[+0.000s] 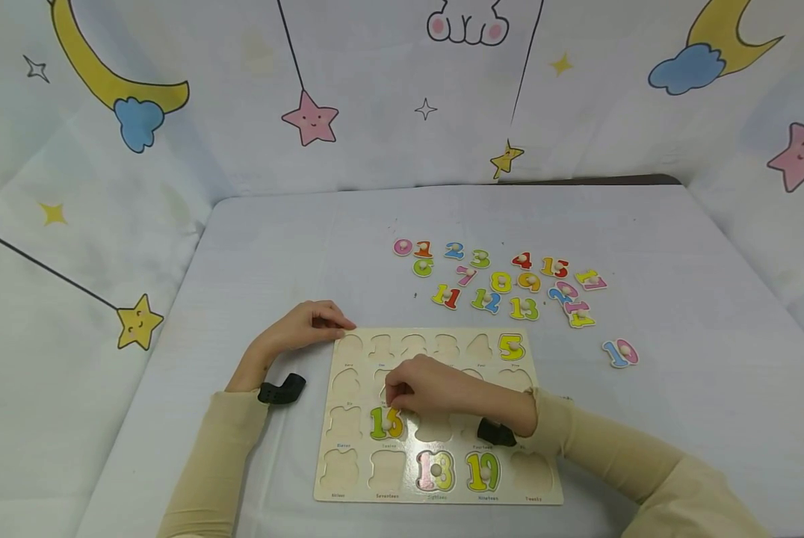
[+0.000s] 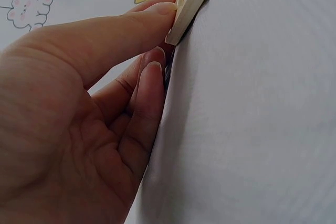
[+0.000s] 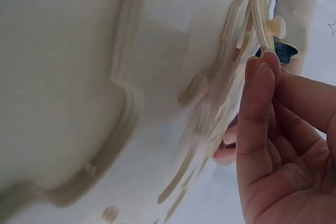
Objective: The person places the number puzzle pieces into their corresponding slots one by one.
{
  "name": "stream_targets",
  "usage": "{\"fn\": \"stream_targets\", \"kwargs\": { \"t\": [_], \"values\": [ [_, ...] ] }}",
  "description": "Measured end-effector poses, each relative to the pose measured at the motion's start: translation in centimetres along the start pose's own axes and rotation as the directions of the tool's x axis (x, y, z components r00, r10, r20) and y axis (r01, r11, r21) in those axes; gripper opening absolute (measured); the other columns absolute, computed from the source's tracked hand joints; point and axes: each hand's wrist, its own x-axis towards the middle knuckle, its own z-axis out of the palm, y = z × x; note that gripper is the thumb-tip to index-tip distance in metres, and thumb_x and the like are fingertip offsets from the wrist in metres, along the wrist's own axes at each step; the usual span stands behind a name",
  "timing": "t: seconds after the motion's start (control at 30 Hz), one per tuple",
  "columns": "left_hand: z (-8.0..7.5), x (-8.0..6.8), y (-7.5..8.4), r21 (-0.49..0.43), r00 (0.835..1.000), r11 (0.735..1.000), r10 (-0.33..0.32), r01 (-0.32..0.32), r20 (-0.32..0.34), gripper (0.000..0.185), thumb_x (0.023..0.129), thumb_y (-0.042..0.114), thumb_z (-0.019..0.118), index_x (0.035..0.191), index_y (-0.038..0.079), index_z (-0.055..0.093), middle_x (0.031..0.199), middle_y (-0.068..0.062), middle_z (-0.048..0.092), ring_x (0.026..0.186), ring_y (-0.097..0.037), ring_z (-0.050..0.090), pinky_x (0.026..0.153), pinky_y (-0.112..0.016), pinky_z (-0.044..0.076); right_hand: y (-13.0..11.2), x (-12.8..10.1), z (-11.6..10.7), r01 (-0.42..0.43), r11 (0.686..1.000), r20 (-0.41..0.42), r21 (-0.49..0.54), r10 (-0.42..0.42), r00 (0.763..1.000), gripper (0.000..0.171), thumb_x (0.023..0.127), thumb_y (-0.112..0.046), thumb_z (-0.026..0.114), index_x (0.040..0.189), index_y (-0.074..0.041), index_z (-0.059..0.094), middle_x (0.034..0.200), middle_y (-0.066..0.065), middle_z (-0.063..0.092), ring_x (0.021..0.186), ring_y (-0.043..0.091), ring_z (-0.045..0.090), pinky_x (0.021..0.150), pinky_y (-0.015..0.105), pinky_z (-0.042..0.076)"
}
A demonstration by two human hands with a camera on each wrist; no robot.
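Note:
A wooden number puzzle board [image 1: 412,493] lies on the table in the head view. My left hand [image 1: 308,325] is at its far left corner, and in the left wrist view the thumb [image 2: 131,32] and forefinger pinch the board's edge [image 2: 191,9]. Over the board's middle, my right hand [image 1: 435,385] pinches a two-digit number piece [image 1: 385,424] by its edge, a green 1 beside a yellow-orange digit partly covered by the fingers. The right wrist view has this piece [image 3: 261,22] edge-on, tilted, its round knob facing away from the board.
Set in the board are the 5 [image 1: 512,347], the 18 [image 1: 435,471] and the 19 [image 1: 484,471]. Several loose number pieces, among them the 8 [image 1: 501,282] and the 13 [image 1: 524,308], lie beyond the board. Off to its right is the 10 [image 1: 621,353].

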Motion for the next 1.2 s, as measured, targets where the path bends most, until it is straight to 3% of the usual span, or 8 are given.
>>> {"fn": "stream_targets", "kwargs": {
  "t": [0.2, 0.37, 0.7, 0.97, 1.2],
  "values": [
    [0.1, 0.1, -0.1, 0.002, 1.000, 1.000, 0.007, -0.007, -0.002, 0.016, 0.087, 0.013, 0.069, 0.102, 0.013, 0.074, 0.095, 0.003, 0.065, 0.087, -0.018, 0.056, 0.075, -0.029, 0.044, -0.6, 0.5, 0.1, 0.012, 0.996, 0.004, 0.088, -0.012, 1.000, 0.015, 0.086, -0.004, 0.067, 0.074, -0.013, 0.064, 0.067, -0.008, 0.060, 0.056, 0.002, 0.051, 0.058, 0.019, 0.044],
    [0.1, -0.1, -0.1, -0.016, 1.000, 1.000, 0.005, -0.005, 0.002, 0.016, 0.087, 0.012, 0.069, 0.102, 0.012, 0.074, 0.096, 0.002, 0.065, 0.088, -0.017, 0.056, 0.075, -0.029, 0.043, -1.9, 1.4, 0.9, -0.006, 0.991, 0.060, 0.134, -0.002, 0.998, 0.015, 0.087, -0.003, 0.066, 0.075, -0.012, 0.065, 0.065, -0.006, 0.060, 0.055, 0.001, 0.054, 0.059, 0.018, 0.045],
    [0.0, -0.1, 0.1, -0.022, 1.000, 1.000, 0.020, -0.020, -0.003, 0.017, 0.087, 0.010, 0.068, 0.103, 0.008, 0.073, 0.096, -0.001, 0.065, 0.088, -0.019, 0.056, 0.075, -0.029, 0.043, -3.7, 2.3, 2.6, 0.001, 0.993, 0.112, 0.118, -0.015, 0.994, 0.016, 0.087, -0.003, 0.066, 0.074, -0.013, 0.065, 0.061, -0.010, 0.059, 0.052, -0.002, 0.053, 0.057, 0.014, 0.044],
    [0.0, -0.6, 3.0, -0.009, 0.999, 0.999, 0.052, -0.052, -0.005, 0.017, 0.086, -0.002, 0.065, 0.102, -0.005, 0.070, 0.096, -0.015, 0.064, 0.087, -0.024, 0.056, 0.074, -0.028, 0.043, -4.0, 2.6, 3.8, 0.018, 0.994, 0.135, 0.105, -0.032, 0.990, 0.017, 0.086, -0.002, 0.066, 0.073, -0.013, 0.064, 0.058, -0.013, 0.058, 0.049, -0.002, 0.054, 0.057, 0.013, 0.043],
    [0.1, -0.2, 0.9, -0.009, 1.000, 1.000, 0.021, -0.021, -0.007, 0.017, 0.087, 0.003, 0.067, 0.103, 0.001, 0.072, 0.097, -0.008, 0.064, 0.088, -0.021, 0.056, 0.075, -0.027, 0.043, -4.2, 2.6, 4.3, 0.034, 0.997, 0.142, 0.064, -0.043, 0.989, 0.018, 0.085, -0.004, 0.067, 0.072, -0.015, 0.062, 0.056, -0.014, 0.055, 0.048, -0.004, 0.051, 0.056, 0.013, 0.041]
  ]
}}
